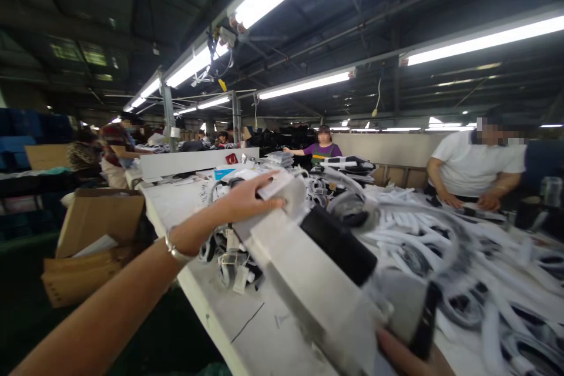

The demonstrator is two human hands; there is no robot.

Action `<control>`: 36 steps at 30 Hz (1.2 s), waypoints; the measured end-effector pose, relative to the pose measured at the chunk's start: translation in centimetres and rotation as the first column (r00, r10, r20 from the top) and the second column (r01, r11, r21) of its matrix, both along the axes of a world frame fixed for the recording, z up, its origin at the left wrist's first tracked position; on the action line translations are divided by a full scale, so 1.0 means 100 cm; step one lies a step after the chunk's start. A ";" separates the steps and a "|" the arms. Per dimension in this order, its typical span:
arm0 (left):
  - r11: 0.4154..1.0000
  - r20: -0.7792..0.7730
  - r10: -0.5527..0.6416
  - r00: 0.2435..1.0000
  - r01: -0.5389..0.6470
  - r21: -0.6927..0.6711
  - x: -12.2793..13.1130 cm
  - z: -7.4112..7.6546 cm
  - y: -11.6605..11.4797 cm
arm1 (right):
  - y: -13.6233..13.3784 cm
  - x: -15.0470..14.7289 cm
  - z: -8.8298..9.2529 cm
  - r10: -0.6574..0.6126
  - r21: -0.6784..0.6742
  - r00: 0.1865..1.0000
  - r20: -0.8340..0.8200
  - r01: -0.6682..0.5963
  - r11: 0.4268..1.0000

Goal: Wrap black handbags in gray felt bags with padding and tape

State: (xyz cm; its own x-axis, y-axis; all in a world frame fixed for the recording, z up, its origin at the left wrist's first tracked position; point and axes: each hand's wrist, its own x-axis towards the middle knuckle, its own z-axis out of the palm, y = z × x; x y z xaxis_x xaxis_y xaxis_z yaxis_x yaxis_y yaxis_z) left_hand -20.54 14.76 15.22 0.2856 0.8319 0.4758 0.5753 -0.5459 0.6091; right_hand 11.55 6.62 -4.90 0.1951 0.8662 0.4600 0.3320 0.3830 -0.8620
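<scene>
My left hand (253, 195) pinches the far end of a long white packet (308, 279), thumb apart from the fingers around its whitish, partly see-through end. At the near end, my right hand (412, 355) is closed around the packet's edge, cut off by the bottom of the view. A wide black piece (339, 244) lies along the packet's right side, and a narrow black strip (425, 320) shows just above my right hand. The packet slants across the view above the table and is blurred, so its contents are hard to make out.
The white table (247, 329) carries coiled, belt-like strips with tags (233, 264) on the left. A large heap of white and grey strips (418, 235) covers the right. Cardboard boxes (94, 235) stand left. Co-workers (478, 164) stand around the table.
</scene>
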 end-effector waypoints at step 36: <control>0.734 0.056 0.648 0.759 -0.643 0.221 -0.132 -0.039 0.179 | 0.097 -0.081 -0.017 0.760 -0.444 0.572 -0.308 -0.793 0.417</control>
